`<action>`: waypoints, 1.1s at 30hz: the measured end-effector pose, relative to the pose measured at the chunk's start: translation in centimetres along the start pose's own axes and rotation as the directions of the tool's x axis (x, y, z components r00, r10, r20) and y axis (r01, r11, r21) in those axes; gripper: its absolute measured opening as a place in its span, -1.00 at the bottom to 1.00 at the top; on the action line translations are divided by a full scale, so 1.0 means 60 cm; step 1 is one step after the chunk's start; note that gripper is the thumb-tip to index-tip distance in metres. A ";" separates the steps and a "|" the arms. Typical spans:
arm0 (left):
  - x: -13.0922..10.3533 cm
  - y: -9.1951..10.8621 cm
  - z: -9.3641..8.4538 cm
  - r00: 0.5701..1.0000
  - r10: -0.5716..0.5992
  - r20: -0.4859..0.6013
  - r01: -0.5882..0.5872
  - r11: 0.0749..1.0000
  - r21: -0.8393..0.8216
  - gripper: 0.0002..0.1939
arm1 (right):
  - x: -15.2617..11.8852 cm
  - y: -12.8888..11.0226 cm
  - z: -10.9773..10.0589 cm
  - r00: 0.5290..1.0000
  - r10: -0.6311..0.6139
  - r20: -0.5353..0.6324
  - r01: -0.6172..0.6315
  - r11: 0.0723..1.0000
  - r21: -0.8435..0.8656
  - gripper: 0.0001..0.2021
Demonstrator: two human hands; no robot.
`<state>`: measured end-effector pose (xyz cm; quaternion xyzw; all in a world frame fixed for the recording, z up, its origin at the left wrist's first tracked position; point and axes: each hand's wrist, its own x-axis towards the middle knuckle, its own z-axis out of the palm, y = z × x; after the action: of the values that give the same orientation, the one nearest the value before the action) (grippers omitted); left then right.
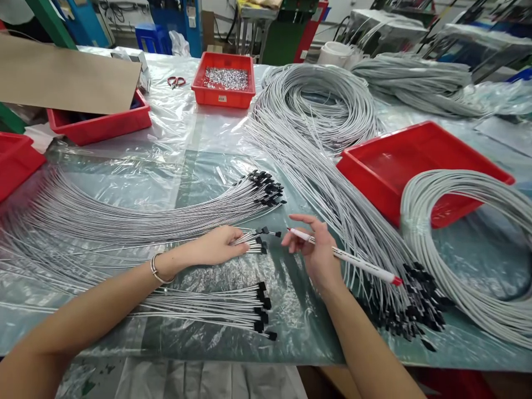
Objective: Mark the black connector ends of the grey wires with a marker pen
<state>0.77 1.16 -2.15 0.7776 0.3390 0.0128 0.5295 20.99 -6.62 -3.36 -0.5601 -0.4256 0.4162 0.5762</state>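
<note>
My left hand [222, 245] is closed around a few thin grey cables [245, 238] whose black connectors [264, 244] stick out past the fingertips. My right hand [318, 252] grips a white marker [361, 263] with a red end; its red tip points left toward those connectors, and the index finger is stretched out. Behind the left hand lies a large bundle of grey cables [166, 224] ending in black connectors [266, 188]. Nearer the table's front edge rests a smaller group of cables [208, 305] with black ends [261, 310].
At right, a long cable bundle [332, 205] runs beside an empty red tray [415, 155] and a coiled cable [424, 205]. Farther back stand a red bin [223, 98] of small metal parts and red-handled scissors [176, 82]. Cardboard [70, 75] covers another red bin [100, 127] at left.
</note>
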 end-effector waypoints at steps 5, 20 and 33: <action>0.004 0.000 0.002 0.994 -0.085 0.072 0.083 0.996 0.037 -0.63 | -0.007 0.011 0.008 0.996 -0.007 0.086 0.001 0.997 0.076 -0.73; 0.011 0.008 0.000 0.986 -0.131 0.103 0.120 0.987 0.105 -0.64 | -0.020 0.026 0.031 0.992 -0.064 0.105 0.108 0.861 -0.497 -0.67; 0.011 0.014 0.000 0.989 -0.131 0.074 0.120 0.983 0.139 -0.66 | -0.023 0.027 0.029 0.992 -0.073 0.107 0.119 0.842 -0.527 -0.67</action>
<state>1.69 1.37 -1.68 0.7882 0.3654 -0.0755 0.4894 18.92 -7.40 -5.01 -0.6580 -0.5752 0.2756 0.4003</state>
